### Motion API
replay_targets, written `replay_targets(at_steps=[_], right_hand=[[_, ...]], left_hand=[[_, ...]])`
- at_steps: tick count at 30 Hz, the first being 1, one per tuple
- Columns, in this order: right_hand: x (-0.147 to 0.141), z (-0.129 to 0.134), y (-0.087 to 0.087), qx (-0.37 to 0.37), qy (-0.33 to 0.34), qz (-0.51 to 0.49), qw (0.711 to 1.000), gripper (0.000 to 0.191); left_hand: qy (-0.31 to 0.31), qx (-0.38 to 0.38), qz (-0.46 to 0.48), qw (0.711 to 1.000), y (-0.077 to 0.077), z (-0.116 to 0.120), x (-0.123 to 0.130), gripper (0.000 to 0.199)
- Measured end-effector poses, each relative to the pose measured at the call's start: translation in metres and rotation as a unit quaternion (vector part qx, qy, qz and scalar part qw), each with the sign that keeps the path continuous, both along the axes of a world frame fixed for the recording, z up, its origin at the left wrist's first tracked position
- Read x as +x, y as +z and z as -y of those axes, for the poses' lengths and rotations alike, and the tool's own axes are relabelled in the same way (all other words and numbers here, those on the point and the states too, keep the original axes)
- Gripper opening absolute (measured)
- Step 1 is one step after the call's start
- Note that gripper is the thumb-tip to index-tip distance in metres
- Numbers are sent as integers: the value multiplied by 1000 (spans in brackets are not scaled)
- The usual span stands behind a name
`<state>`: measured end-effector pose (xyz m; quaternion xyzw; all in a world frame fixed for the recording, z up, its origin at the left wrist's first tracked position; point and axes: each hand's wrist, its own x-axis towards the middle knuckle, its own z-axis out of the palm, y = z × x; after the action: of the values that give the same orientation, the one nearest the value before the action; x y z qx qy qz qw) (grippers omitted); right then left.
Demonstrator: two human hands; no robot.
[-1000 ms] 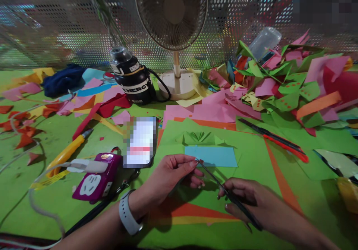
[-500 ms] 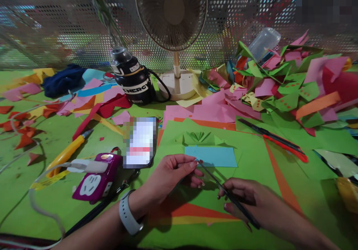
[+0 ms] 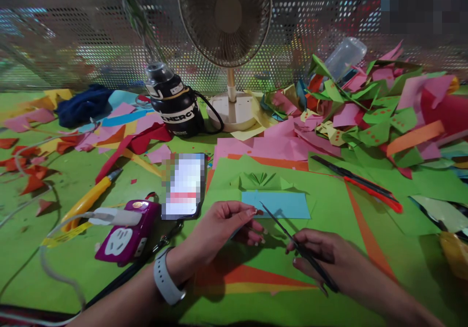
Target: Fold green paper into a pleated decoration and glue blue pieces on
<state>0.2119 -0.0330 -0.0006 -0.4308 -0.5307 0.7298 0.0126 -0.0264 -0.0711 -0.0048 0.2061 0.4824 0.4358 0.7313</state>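
Observation:
My left hand [image 3: 228, 227] is in a pinch in front of the blue paper rectangle [image 3: 281, 205]. A small piece of paper, mostly hidden by the fingers, seems to be in it; a bluish edge shows under the palm. My right hand [image 3: 329, 259] grips dark scissors [image 3: 305, 254], seen nearly edge-on, their thin tip pointing up and left close to the left fingertips. Behind the blue rectangle lies a folded green paper piece [image 3: 261, 180] with a pleated fan in its middle. Both rest on a large green sheet [image 3: 329, 205].
Left of my hands lie a phone [image 3: 185, 185], a purple power bank [image 3: 126, 234] with a white cable and a yellow pen-like tool [image 3: 89, 200]. A red and black cutter [image 3: 358, 181] lies right. Behind are a bottle [image 3: 173, 103], a fan [image 3: 226, 20] and heaped paper scraps [image 3: 380, 103].
The scissors' tip has drawn slightly away from my left fingertips and now stands just right of them. My left hand has barely moved and keeps its pinch.

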Motion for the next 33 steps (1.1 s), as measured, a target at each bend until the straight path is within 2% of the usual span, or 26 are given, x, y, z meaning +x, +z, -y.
replay_targets(at_steps=[7,13,16,33], right_hand=[[0,0,-1,-6,-5,-3,1000,39],[0,-1,4,22,5,5,1000,39],[1,2,3,10,13,7,1000,40],[-1,3,4,-9,25,7,1000,41]], left_hand=[[2,-2,-2,1000,-1,0,1,35],[29,8,12,999,0,1,1,31],[34,8,19,999,0,1,2,32],[17,12,28,999,0,1,4,33]])
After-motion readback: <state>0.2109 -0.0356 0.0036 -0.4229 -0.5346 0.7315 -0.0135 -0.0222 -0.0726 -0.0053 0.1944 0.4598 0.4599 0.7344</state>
